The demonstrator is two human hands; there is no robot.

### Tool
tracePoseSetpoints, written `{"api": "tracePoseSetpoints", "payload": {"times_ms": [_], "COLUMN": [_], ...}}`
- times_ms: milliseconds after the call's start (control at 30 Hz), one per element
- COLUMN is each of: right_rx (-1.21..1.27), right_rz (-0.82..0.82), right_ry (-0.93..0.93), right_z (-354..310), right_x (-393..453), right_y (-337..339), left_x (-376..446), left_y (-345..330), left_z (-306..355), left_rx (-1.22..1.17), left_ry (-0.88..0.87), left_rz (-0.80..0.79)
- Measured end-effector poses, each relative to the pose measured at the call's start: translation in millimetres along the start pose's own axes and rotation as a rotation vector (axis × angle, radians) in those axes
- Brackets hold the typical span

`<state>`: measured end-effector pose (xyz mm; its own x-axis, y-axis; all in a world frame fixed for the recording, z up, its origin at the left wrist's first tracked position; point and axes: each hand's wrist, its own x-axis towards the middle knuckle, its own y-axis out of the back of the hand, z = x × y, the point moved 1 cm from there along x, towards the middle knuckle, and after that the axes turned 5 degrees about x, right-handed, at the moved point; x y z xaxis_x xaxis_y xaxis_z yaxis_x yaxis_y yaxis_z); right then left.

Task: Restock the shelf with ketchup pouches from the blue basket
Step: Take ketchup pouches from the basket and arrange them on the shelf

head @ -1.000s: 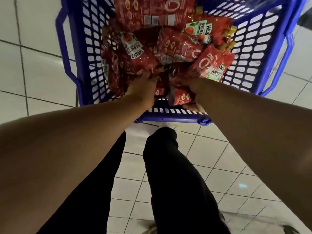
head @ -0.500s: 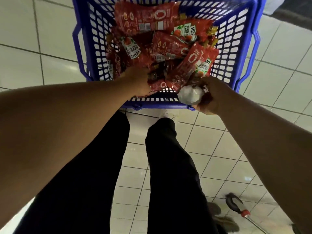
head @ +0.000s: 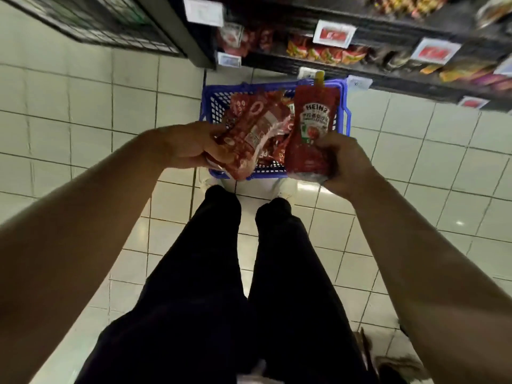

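Observation:
The blue basket stands on the tiled floor in front of my feet, with several red ketchup pouches still in it. My left hand grips a red ketchup pouch tilted with its back label up, above the basket's left side. My right hand holds a second red Heinz pouch upright, yellow cap on top, label facing me. The shelf with red and orange packs and price tags runs along the top right, beyond the basket.
A dark wire rack stands at the top left, next to a dark upright post of the shelving. My black-trousered legs fill the lower middle. Pale floor tiles lie on both sides of the basket.
Both hands have lifted out of the basket, each with a pouch. The view has risen, so the basket looks smaller and the shelf has come into sight.

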<state>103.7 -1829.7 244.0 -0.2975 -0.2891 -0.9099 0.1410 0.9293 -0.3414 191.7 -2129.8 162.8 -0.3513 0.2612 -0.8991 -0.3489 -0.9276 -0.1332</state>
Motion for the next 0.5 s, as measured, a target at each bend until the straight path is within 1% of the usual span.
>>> {"api": "tracePoseSetpoints", "payload": {"times_ms": [67, 167, 233, 267, 333, 400, 500], "right_rx": [-0.04, -0.113, -0.153, -0.183, -0.231, -0.223, -0.23], "right_rz": [-0.072, -0.2, -0.219, -0.214, -0.239, -0.269, -0.277], "right_ry": [0.024, 0.054, 0.112, 0.166, 0.277, 0.358, 0.436], "right_z": [-17, -42, -57, -65, -77, -89, -107], "right_x": [-48, -109, -145, -162, -188, -214, -246], "right_y": [-15, -31, -39, -43, -51, -57, -67], "left_x": [-57, -131, -173, -192, -221, -244, -273], "left_y": [-19, -49, -72, -84, -99, -114, -128], "left_z": [39, 99, 133, 149, 176, 203, 240], "left_rx": [-0.088, -0.173, -0.263, -0.319, -0.46, -0.566, -0.574], "left_ry": [-0.094, -0.285, -0.402, -0.433, -0.43, -0.419, -0.44], "left_rz": [-0.06, -0.228, -0.306, -0.309, -0.268, -0.177, 0.017]}}
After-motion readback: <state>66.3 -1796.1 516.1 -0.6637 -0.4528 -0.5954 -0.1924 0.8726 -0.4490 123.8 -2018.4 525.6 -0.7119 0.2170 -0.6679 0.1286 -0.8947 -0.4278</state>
